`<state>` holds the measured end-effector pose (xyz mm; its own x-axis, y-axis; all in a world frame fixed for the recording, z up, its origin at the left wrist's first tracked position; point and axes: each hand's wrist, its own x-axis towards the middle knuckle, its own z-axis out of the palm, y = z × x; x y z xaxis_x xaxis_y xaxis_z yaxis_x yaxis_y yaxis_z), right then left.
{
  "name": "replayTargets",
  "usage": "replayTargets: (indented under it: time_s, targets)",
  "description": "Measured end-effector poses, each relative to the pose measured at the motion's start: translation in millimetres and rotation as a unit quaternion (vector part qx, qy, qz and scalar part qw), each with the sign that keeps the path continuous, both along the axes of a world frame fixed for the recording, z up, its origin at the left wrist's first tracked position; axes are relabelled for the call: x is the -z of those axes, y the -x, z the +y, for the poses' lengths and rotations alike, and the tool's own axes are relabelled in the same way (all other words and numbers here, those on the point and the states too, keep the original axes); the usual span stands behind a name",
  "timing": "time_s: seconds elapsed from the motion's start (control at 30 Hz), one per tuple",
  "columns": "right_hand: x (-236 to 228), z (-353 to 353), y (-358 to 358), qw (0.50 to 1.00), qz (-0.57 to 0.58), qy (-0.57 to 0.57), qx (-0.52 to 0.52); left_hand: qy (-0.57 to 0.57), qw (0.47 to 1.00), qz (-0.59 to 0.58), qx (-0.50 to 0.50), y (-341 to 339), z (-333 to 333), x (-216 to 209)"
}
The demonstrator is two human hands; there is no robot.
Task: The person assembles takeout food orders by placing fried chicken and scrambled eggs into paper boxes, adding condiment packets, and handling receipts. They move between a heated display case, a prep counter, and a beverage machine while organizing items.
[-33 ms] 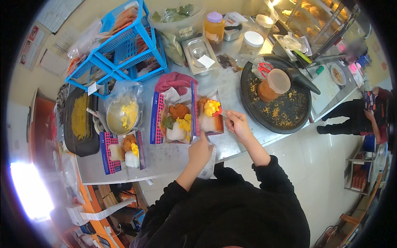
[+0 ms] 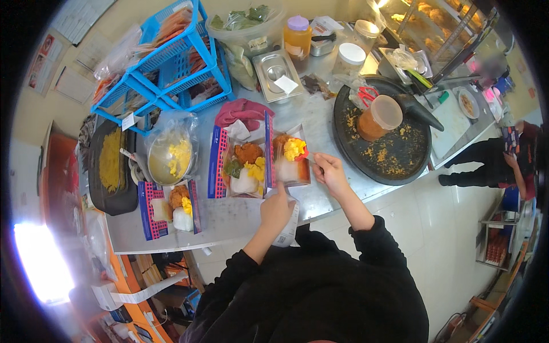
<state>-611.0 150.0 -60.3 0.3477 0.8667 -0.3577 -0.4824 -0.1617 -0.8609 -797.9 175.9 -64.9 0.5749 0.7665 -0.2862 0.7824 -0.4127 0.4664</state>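
Note:
My right hand is closed around the thin handle of a red spoon. Yellow scrambled egg is heaped on the spoon, over the right-hand open meal box, where white rice and a browned fried piece show. At that box's near edge is my left hand, its index finger stretched to the box and the others curled. A long paper receipt hangs from under this hand. Beside it stands another meal box holding rice, fried chicken, egg and a green leaf.
A smaller-looking filled box stands at the left front, below a bowl of egg in plastic. Blue baskets and a maroon cloth lie behind. To the right, a large stone mortar bears a lidded tub.

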Motion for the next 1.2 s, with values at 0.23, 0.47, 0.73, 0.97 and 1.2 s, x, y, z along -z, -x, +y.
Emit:
replayTargets:
  time_s: [0.23,0.47,0.73,0.97,1.2]
  targets:
    - [2,-8,2,1.0,-0.018,0.004,-0.003,-0.04,0.998,-0.038,0.022,5,9,24]
    - [-1,-13,13,1.0,-0.006,0.005,0.011,-0.02,1.0,-0.004,0.012,-1,16,18]
    - [10,-13,26,0.985,-0.171,-0.015,-0.009,-0.045,0.993,-0.111,0.014,21,16,20]
    - [37,-23,49,0.62,-0.76,-0.182,-0.074,-0.035,0.99,-0.135,0.03,33,10,12]
    - [32,-31,39,0.601,-0.766,-0.212,-0.085,-0.05,0.986,-0.157,0.018,30,14,11]
